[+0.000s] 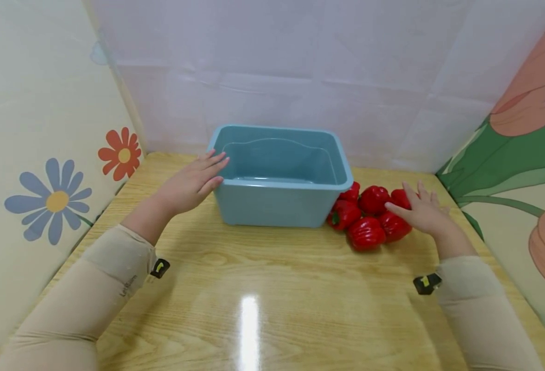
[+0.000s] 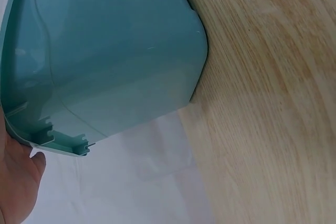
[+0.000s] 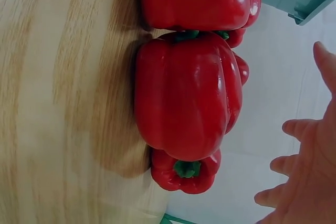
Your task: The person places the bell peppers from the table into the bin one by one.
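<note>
A light blue plastic bin [image 1: 274,206] stands upright on the table, its inside bare. My left hand [image 1: 190,181] rests at the bin's left rim, fingers stretched out over the edge. In the left wrist view only part of that hand [image 2: 18,182] shows, beside the rim. Several red bell peppers [image 1: 367,234] lie clustered against the bin's right side. Over the right end of the cluster is my right hand [image 1: 422,212], its fingers spread and holding nothing. The right wrist view shows a gap between this hand [image 3: 310,166] and the nearest bell pepper [image 3: 186,95].
The wooden table [image 1: 198,304] reaches back to a pale sheet [image 1: 272,67]. Flower-printed panels stand on both sides, the left panel [image 1: 22,129] and the right panel [image 1: 499,170]. A small black device [image 1: 427,283] sits at the right wrist.
</note>
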`<state>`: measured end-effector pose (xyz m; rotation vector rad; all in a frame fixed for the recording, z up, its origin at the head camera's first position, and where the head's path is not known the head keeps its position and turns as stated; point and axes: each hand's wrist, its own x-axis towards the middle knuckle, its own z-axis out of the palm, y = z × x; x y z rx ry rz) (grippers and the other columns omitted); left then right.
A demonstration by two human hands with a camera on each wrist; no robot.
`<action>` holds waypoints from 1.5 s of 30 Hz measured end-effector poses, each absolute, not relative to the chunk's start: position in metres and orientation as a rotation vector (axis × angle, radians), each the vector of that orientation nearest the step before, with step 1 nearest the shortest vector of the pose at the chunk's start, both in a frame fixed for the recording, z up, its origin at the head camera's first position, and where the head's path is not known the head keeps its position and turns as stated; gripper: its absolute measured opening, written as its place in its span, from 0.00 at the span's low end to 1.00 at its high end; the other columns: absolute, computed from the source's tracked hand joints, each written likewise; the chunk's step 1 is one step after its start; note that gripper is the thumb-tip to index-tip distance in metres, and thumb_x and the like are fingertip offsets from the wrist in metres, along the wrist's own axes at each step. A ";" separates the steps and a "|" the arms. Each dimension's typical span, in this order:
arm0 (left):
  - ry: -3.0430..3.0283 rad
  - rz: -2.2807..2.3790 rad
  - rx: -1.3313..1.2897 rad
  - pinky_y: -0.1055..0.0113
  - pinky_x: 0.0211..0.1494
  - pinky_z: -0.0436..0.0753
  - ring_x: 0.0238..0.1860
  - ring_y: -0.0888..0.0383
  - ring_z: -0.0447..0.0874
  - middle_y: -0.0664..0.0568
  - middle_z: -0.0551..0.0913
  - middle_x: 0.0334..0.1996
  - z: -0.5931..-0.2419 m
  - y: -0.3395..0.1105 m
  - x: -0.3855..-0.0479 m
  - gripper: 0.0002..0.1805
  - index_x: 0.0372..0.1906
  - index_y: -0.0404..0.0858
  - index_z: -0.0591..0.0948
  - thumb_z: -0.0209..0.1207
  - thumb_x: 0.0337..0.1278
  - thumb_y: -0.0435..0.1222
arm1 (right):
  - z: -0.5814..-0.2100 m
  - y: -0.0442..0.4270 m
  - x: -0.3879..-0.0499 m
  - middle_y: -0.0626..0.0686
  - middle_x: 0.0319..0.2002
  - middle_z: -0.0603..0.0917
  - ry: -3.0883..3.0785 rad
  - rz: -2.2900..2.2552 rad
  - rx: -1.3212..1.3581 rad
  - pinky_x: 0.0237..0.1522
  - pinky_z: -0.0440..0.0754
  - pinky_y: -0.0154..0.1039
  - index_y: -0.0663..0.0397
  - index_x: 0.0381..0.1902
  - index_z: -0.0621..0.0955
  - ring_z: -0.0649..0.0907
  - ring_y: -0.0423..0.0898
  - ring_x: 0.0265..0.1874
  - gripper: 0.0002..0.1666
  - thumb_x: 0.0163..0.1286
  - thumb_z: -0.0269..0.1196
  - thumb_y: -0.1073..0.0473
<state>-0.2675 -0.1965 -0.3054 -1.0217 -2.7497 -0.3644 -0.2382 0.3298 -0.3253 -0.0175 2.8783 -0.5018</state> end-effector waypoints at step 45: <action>-2.732 -0.437 -0.977 0.52 0.70 0.46 0.72 0.50 0.39 0.47 0.55 0.70 -0.312 -0.196 -0.268 0.30 0.71 0.43 0.52 0.38 0.69 0.49 | -0.371 0.353 -0.223 0.71 0.69 0.37 2.683 -1.121 0.057 0.57 0.48 0.71 0.51 0.71 0.32 0.46 0.73 0.64 0.55 0.65 0.50 0.35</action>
